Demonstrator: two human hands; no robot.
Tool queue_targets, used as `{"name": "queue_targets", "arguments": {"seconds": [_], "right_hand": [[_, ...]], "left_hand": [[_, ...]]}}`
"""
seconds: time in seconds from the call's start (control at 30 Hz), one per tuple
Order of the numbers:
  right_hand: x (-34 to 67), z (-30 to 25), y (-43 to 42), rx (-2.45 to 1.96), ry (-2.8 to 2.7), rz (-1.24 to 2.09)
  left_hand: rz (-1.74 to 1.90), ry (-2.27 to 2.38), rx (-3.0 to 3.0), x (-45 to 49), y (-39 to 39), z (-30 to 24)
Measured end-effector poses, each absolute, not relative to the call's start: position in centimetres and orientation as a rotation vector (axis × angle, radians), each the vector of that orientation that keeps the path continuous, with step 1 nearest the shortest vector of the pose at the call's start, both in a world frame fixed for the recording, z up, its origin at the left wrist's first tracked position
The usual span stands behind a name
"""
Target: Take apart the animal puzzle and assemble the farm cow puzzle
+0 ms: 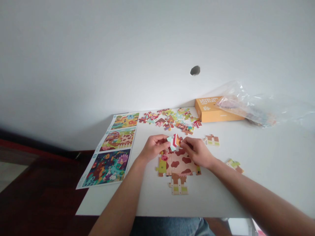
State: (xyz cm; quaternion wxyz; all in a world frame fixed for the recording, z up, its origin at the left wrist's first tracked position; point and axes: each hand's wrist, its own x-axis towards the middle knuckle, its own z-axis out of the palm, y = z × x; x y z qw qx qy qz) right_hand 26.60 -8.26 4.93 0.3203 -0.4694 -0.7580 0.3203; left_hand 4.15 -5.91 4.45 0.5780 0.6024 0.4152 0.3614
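My left hand point(154, 147) and my right hand point(197, 151) meet over the white table point(258, 164), both pinching a small red, white and pale blue puzzle piece point(174, 141) from opposite sides. Just below them lies a partly joined cow picture point(178, 164) made of brown-spotted pieces, with a leg part sticking out toward me. My right hand rests on its upper right edge. A heap of loose puzzle pieces point(172, 119) lies further back on the table.
A reference sheet point(112, 149) with three pictures lies at the table's left edge. An orange puzzle box point(211, 109) and a crumpled clear plastic bag point(248, 105) stand at the back right by the wall. Single pieces lie at the right point(213, 140), point(235, 165).
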Motion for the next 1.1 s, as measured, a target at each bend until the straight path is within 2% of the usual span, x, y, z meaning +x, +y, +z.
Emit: {"name": "queue_targets", "arguments": {"seconds": [0.1,0.23,0.33,0.47,0.53,0.6,0.67,0.73,0.83,0.93,1.1], "right_hand": [[27.2,5.2,-7.9,-1.274,-2.044,0.701],[29.8,5.9,-6.4,-1.53,-2.101,0.343],[32.7,6.3,-5.0,-1.842,-2.039,0.2],[35.6,6.6,-3.8,-2.013,-2.079,0.285],[36.1,6.7,-3.7,-2.034,-2.109,0.306],[36.2,6.8,-3.8,-2.035,-2.118,0.316],[36.4,6.8,-4.0,-2.041,-2.143,0.335],[36.7,6.6,-4.3,-2.063,-2.209,0.391],[37.3,6.1,-4.3,-2.105,-2.282,0.511],[37.5,5.5,-4.0,-2.121,-2.253,0.556],[36.8,5.3,-3.6,-1.99,-2.186,0.467]], "left_hand": [[0.988,1.131,1.431,4.1,-5.4,4.1],[1.263,1.625,1.575,3.2,-4.5,3.2],[1.196,1.969,1.766,2.2,-4.1,2.5],[0.911,2.2,2.048,1.1,-3.8,2.1],[0.904,2.269,2.135,1.0,-3.8,2.4],[1.051,2.157,2.235,1.3,-4.1,2.9],[1.138,1.797,2.366,1.9,-4.6,3.6],[0.991,1.367,2.504,2.7,-5.3,4.1],[0.663,1.039,2.541,3.7,-5.9,4.0],[0.493,0.99,2.478,3.9,-5.8,3.4],[0.57,1.071,2.416,3.4,-5.3,2.7]]}}
